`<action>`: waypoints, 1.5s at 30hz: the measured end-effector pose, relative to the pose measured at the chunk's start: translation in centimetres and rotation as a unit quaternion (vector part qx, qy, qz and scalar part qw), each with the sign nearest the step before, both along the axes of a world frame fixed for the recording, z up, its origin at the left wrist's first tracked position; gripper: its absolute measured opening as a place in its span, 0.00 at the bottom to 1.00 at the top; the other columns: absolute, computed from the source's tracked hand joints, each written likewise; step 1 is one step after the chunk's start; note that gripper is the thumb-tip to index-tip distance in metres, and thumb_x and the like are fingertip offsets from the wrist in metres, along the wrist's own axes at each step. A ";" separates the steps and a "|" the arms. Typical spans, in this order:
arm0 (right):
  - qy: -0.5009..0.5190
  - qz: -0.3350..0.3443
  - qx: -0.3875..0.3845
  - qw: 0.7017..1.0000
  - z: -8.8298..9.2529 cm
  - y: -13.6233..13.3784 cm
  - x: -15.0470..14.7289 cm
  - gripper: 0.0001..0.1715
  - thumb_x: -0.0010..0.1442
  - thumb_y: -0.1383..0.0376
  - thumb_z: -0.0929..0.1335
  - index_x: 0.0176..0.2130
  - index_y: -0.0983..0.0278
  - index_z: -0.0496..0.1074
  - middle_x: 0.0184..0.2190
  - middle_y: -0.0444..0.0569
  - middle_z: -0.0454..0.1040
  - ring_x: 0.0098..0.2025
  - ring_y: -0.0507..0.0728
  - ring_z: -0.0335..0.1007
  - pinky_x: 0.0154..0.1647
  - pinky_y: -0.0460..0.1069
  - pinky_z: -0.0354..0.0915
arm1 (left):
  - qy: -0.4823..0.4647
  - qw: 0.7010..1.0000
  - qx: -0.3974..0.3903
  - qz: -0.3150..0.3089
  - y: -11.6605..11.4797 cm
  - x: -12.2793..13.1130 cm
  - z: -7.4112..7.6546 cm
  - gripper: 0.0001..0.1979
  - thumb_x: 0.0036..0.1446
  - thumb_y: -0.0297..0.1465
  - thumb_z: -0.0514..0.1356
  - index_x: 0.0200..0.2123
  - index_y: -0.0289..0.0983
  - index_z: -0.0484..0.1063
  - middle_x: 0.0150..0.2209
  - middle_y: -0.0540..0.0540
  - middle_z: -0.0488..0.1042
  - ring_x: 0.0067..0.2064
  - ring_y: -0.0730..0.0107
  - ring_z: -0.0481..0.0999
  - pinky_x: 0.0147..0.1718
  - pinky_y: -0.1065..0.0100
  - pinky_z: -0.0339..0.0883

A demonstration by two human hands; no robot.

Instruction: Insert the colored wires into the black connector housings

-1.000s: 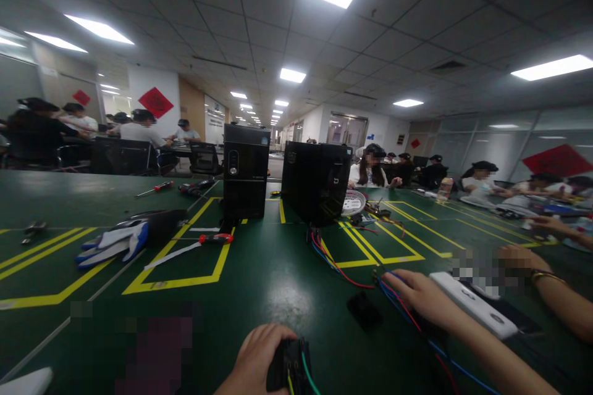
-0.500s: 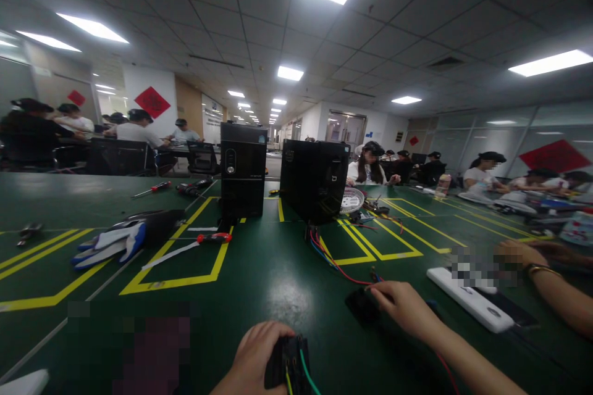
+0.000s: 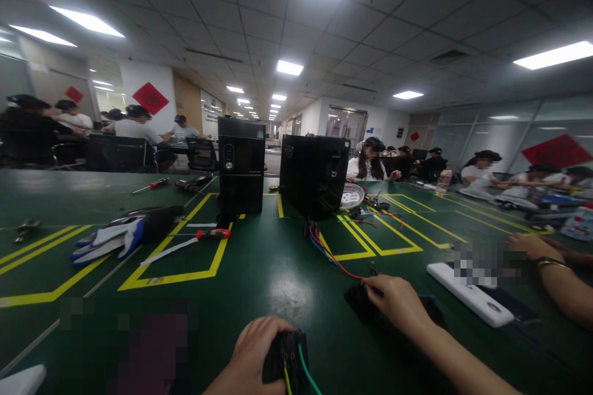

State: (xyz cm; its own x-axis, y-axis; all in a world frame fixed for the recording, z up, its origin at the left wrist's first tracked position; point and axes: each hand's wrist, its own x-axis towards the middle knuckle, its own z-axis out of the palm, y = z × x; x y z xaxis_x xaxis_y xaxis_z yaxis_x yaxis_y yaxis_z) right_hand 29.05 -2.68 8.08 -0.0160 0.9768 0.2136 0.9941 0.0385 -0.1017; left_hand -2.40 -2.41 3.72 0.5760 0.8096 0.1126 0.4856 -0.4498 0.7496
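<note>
A dark green table (image 3: 259, 271) spans the foreground of an office. Nearest, the left hand (image 3: 257, 349) is curled firmly around one black block (image 3: 296, 345), its lower end cut off by the frame; two wires show on it, green (image 3: 302, 358) and yellow (image 3: 288, 378). To the right, the right hand (image 3: 393, 302) has its fingertips drawn together over a dark piece (image 3: 357, 304), partly hidden; whether it grips anything, I cannot tell. Right of that hand lies one white bar (image 3: 470, 294), with pixelation along its far side. Beyond both hands stand two black computer towers (image 3: 241, 166).
</note>
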 end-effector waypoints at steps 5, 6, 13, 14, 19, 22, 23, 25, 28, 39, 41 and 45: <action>-0.032 0.007 0.003 0.999 0.0 -0.3 -0.3 0.19 0.61 0.66 0.59 0.44 0.62 0.77 0.40 0.51 0.81 0.42 0.60 0.76 0.41 0.50 0.68 | 0.000 1.000 0.006 -0.002 0.1 0.0 -0.1 0.23 0.42 0.25 0.64 0.44 0.44 0.68 0.45 0.51 0.70 0.51 0.62 0.67 0.53 0.63 0.58; -0.038 0.008 0.003 0.999 0.1 -0.2 -0.3 0.20 0.62 0.66 0.59 0.44 0.61 0.77 0.39 0.51 0.81 0.41 0.60 0.77 0.41 0.50 0.68 | 0.001 1.000 0.007 -0.003 0.2 0.0 -0.1 0.23 0.42 0.25 0.64 0.44 0.44 0.68 0.45 0.51 0.70 0.51 0.62 0.67 0.53 0.63 0.58; -0.068 0.001 0.002 0.998 0.1 0.1 -0.1 0.19 0.62 0.67 0.60 0.46 0.61 0.76 0.39 0.51 0.81 0.40 0.61 0.77 0.37 0.51 0.69 | 0.000 1.000 0.002 -0.001 0.2 0.0 0.0 0.23 0.43 0.26 0.64 0.45 0.44 0.67 0.46 0.52 0.70 0.51 0.62 0.67 0.53 0.64 0.58; -0.071 0.002 0.002 0.998 0.1 0.1 0.0 0.19 0.63 0.66 0.60 0.47 0.61 0.76 0.39 0.51 0.80 0.40 0.61 0.77 0.37 0.51 0.69 | 0.002 1.000 0.002 -0.001 0.2 0.0 0.0 0.23 0.42 0.25 0.64 0.45 0.44 0.68 0.46 0.52 0.70 0.51 0.62 0.67 0.53 0.64 0.59; -0.086 0.018 -0.006 0.996 0.0 0.1 0.1 0.19 0.64 0.66 0.59 0.47 0.59 0.75 0.39 0.51 0.80 0.40 0.61 0.77 0.37 0.51 0.70 | 0.007 1.000 0.004 -0.001 0.1 0.0 0.2 0.24 0.42 0.25 0.65 0.45 0.43 0.68 0.46 0.51 0.70 0.51 0.62 0.67 0.53 0.64 0.58; -0.095 0.024 -0.010 0.995 -0.1 0.2 0.1 0.20 0.64 0.66 0.58 0.47 0.60 0.75 0.39 0.52 0.80 0.40 0.62 0.77 0.37 0.52 0.70 | 0.005 1.000 -0.001 0.000 0.0 -0.1 0.5 0.23 0.42 0.25 0.64 0.45 0.44 0.68 0.46 0.51 0.70 0.51 0.63 0.67 0.53 0.64 0.58; -0.098 0.025 -0.010 0.995 -0.1 0.3 0.1 0.20 0.64 0.67 0.58 0.47 0.60 0.75 0.40 0.53 0.80 0.41 0.63 0.77 0.37 0.53 0.70 | 0.006 1.000 -0.003 0.001 0.0 -0.1 0.6 0.23 0.42 0.25 0.64 0.45 0.43 0.68 0.46 0.51 0.70 0.51 0.62 0.67 0.53 0.64 0.58; -0.103 0.026 -0.010 0.994 -0.1 0.3 0.1 0.20 0.64 0.67 0.58 0.48 0.61 0.75 0.41 0.54 0.80 0.41 0.63 0.77 0.38 0.54 0.70 | 0.007 1.000 -0.003 0.002 0.0 0.0 0.6 0.23 0.42 0.25 0.64 0.44 0.44 0.68 0.46 0.51 0.70 0.51 0.62 0.67 0.53 0.64 0.59; -0.104 0.025 -0.011 0.994 0.0 0.3 0.2 0.21 0.64 0.68 0.58 0.50 0.61 0.74 0.41 0.54 0.80 0.41 0.63 0.77 0.39 0.54 0.70 | 0.004 1.000 -0.002 0.002 0.1 0.1 0.5 0.23 0.43 0.25 0.64 0.44 0.44 0.68 0.46 0.51 0.71 0.51 0.63 0.67 0.53 0.64 0.59; -0.093 0.038 -0.022 0.995 -0.2 0.2 0.6 0.20 0.64 0.68 0.58 0.46 0.61 0.75 0.41 0.53 0.80 0.42 0.61 0.76 0.42 0.51 0.69 | 0.005 1.000 0.010 0.000 -0.1 -0.1 0.3 0.24 0.42 0.25 0.64 0.44 0.44 0.68 0.46 0.51 0.71 0.51 0.62 0.67 0.53 0.64 0.59; -0.089 0.040 -0.025 0.995 -0.3 0.1 0.6 0.20 0.64 0.68 0.58 0.45 0.60 0.76 0.41 0.52 0.80 0.43 0.60 0.76 0.43 0.51 0.68 | 0.002 1.000 0.012 -0.001 0.0 -0.1 0.3 0.23 0.42 0.25 0.64 0.44 0.44 0.68 0.45 0.51 0.71 0.51 0.62 0.68 0.52 0.64 0.60; -0.086 0.044 -0.027 0.995 0.1 0.2 0.3 0.20 0.64 0.68 0.57 0.42 0.60 0.76 0.40 0.52 0.79 0.43 0.60 0.75 0.41 0.51 0.68 | 0.006 1.000 0.010 -0.004 0.0 0.0 0.5 0.22 0.43 0.25 0.63 0.44 0.43 0.68 0.45 0.50 0.71 0.50 0.62 0.68 0.52 0.63 0.60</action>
